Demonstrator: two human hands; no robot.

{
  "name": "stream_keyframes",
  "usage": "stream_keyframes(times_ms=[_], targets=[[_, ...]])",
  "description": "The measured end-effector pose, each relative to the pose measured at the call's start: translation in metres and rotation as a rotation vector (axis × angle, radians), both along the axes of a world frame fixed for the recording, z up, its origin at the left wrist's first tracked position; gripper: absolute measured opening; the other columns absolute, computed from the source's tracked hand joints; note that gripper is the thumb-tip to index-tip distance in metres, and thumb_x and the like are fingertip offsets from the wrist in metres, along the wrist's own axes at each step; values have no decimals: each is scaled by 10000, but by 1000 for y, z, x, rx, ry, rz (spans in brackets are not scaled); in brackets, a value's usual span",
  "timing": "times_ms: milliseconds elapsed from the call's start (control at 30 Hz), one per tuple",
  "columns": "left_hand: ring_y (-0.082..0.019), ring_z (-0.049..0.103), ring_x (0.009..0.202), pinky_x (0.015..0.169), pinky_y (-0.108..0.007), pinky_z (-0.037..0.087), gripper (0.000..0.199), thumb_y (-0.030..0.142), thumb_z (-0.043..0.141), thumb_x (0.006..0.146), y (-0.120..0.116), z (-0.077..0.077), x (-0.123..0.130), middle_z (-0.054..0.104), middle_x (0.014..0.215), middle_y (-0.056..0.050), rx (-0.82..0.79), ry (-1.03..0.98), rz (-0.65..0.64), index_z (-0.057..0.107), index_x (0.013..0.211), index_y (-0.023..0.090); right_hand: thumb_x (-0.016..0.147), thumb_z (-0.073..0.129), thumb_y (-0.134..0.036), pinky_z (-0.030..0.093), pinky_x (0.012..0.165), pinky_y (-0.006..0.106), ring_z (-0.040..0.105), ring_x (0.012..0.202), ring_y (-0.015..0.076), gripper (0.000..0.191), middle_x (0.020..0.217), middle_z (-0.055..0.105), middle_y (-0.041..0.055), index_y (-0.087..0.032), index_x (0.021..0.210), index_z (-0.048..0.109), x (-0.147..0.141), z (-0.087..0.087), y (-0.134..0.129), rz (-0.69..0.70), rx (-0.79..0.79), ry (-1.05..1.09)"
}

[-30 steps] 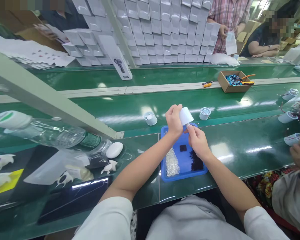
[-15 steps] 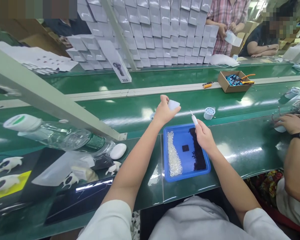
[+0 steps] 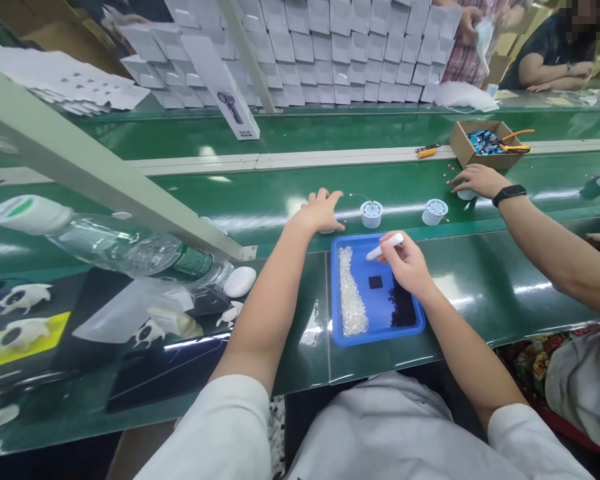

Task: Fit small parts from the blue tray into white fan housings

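My left hand (image 3: pixel 321 212) reaches over the green belt with its fingers spread. A pale round part (image 3: pixel 327 231) shows just under its palm, mostly hidden; whether they touch I cannot tell. To its right, a light blue round plastic part (image 3: pixel 371 215) with a thin wire stands on the belt. My right hand (image 3: pixel 406 263) grips a white pen-like tool (image 3: pixel 384 247) above the blue tray (image 3: pixel 375 337). In that tray lie clear small pieces (image 3: pixel 353 300) on the left, black small pieces (image 3: pixel 403 308) on the right, and a black square (image 3: pixel 375 282) between them.
Another light blue part (image 3: pixel 435 212) stands farther right. A co-worker's hand (image 3: pixel 483 180) is on a similar part. Behind are a cardboard box (image 3: pixel 485 160), an orange-handled tool (image 3: pixel 427 153) and stacked white boxes (image 3: pixel 330 53). A clear bottle (image 3: pixel 125 243) and metal post (image 3: pixel 105 163) are at left.
My left hand has let go of the light blue part, which now stands on the belt, and has moved left. The white tool has turned over the tray. A co-worker's arm has reached in.
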State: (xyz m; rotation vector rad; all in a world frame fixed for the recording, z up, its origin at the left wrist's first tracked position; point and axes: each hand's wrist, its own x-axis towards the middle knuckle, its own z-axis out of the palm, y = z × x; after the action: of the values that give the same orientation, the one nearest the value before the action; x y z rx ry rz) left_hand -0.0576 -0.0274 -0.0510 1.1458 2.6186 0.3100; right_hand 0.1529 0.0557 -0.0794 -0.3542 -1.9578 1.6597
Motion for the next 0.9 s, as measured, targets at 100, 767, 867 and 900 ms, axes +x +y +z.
stream_keyframes(times_ms=[100, 767, 867, 900], targets=[[-335, 606, 1102, 938, -416, 488, 557, 273, 703, 621, -10, 0, -18, 628, 1188, -143, -51, -74, -35, 628, 1169, 214, 824, 628, -547, 575, 668, 340, 662, 662, 155, 324, 782, 663, 12, -228, 865, 589, -1, -5, -3, 69, 16, -40], [-229, 539, 932, 855, -345, 443, 403, 243, 722, 610, -33, 48, -7, 580, 989, -65, 462, -79, 39, 640, 1003, 204, 824, 635, -534, 555, 660, 344, 656, 649, 160, 315, 735, 655, 2, -221, 845, 602, -4, -12, 2, 42, 76, -81], [-234, 541, 951, 857, -338, 447, 413, 247, 722, 619, -31, 48, -5, 581, 1015, -70, 475, -89, 29, 644, 1022, 201, 837, 624, -512, 537, 642, 338, 635, 623, 153, 291, 721, 641, -3, -224, 808, 590, -3, -10, 3, 27, 112, -79], [-235, 541, 954, 856, -334, 447, 413, 247, 724, 619, -31, 48, -4, 582, 1009, -69, 485, -99, 23, 646, 1022, 201, 839, 622, -513, 538, 641, 339, 633, 620, 152, 292, 732, 643, 0, -224, 811, 590, -3, -10, 3, 27, 112, -77]])
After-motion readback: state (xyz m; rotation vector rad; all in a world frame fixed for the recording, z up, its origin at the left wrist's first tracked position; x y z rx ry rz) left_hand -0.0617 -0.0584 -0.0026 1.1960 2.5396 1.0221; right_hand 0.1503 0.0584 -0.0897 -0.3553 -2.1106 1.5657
